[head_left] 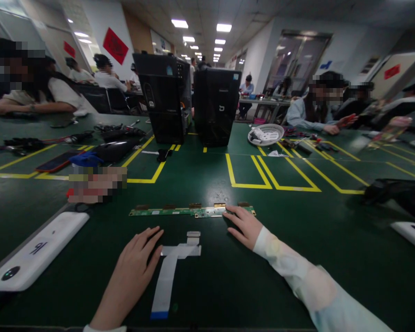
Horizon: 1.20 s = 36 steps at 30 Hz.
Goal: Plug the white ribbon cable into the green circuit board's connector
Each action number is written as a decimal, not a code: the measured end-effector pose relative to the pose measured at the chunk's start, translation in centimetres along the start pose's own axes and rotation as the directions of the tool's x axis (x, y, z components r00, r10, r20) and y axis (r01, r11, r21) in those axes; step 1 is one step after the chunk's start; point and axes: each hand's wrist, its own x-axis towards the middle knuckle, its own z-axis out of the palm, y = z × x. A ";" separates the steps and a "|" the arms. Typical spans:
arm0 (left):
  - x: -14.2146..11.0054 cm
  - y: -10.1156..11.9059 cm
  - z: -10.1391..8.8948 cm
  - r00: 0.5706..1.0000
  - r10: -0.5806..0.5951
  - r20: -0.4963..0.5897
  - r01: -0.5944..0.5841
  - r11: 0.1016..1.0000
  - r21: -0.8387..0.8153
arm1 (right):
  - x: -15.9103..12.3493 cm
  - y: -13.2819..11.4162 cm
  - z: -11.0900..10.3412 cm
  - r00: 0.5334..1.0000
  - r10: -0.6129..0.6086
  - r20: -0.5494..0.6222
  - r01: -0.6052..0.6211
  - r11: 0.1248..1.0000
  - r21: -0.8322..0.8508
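A long, narrow green circuit board (180, 211) with several brown tabs along its far edge lies across the green table. My right hand (244, 226) rests at the board's right part, fingers stretched out and apart, the fingertips touching or just over it. Nearer to me lies a white flat ribbon cable (165, 286), folded across itself, with a connector at its far end and a blue tip at its near end. My left hand (134, 258) lies just left of the cable, fingers extended, holding nothing; whether its thumb touches the cable I cannot tell.
Two black computer towers (216, 108) stand at the table's far middle. A white basket (266, 134) sits right of them. At left lie a white device (38, 251), a blue object (86, 158) and tangled cables. Yellow tape (252, 186) marks the table. People sit around.
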 end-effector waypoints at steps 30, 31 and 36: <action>4.6 10.1 0.1 0.842 0.486 0.233 -0.452 0.872 -0.185 | 0.2 -0.3 0.0 1.000 -0.014 0.017 0.014 1.000 -0.020; 4.8 10.5 0.4 0.850 0.472 0.232 -0.440 0.880 -0.180 | 0.2 -0.4 -0.1 1.000 -0.013 0.018 0.013 1.000 -0.019; 5.2 11.6 0.8 0.870 0.433 0.235 -0.407 0.900 -0.153 | 0.2 -0.6 -0.4 1.000 -0.019 0.024 0.020 1.000 -0.011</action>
